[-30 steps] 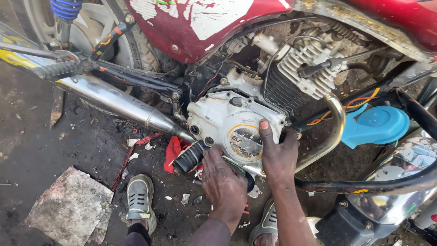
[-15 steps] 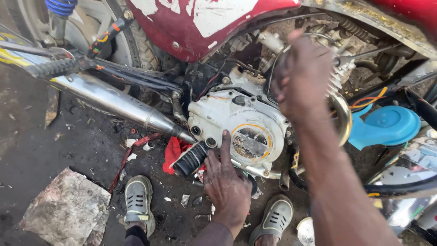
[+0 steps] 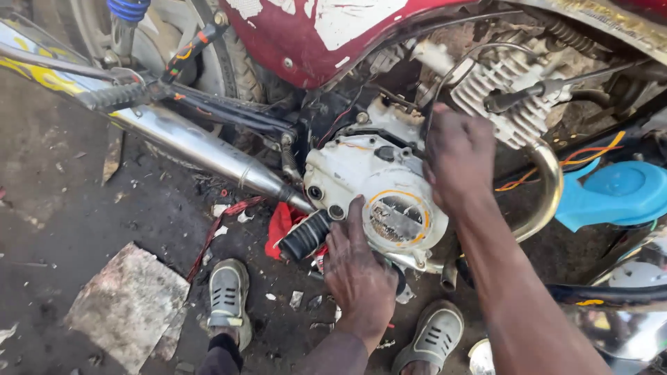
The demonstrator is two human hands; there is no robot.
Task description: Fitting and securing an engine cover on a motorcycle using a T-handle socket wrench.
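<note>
Shoes (image 3: 228,300) of grey, one on each side of the lower frame, are planted on the dark, oily ground, where a flat slab of stone (image 3: 128,305) lies to the left among scraps of litter. Just above them the left hand (image 3: 358,274) is seen with its grip released: the fingers are stretched out flat, the fingertips laid against the lower rim of the pale engine side cover (image 3: 379,191), right beside the black ribbed footpeg (image 3: 306,235) and a red rag (image 3: 279,226) on the ground beneath it. The cover sits low on the side of a motorcycle, with a round orange-ringed window at its middle. The right hand (image 3: 458,156) is held higher, at the cover's upper right edge, with its back turned to the camera and the fingers curled downward; whether anything is grasped there cannot be told, since the palm is hidden. A chrome exhaust pipe (image 3: 187,142) runs away to the left from the engine, and a blue plastic part (image 3: 608,194) lies to the right. Behind the right hand the finned cylinder (image 3: 507,97) is seen, and farthest up, the chipped red body panel (image 3: 313,31).
</note>
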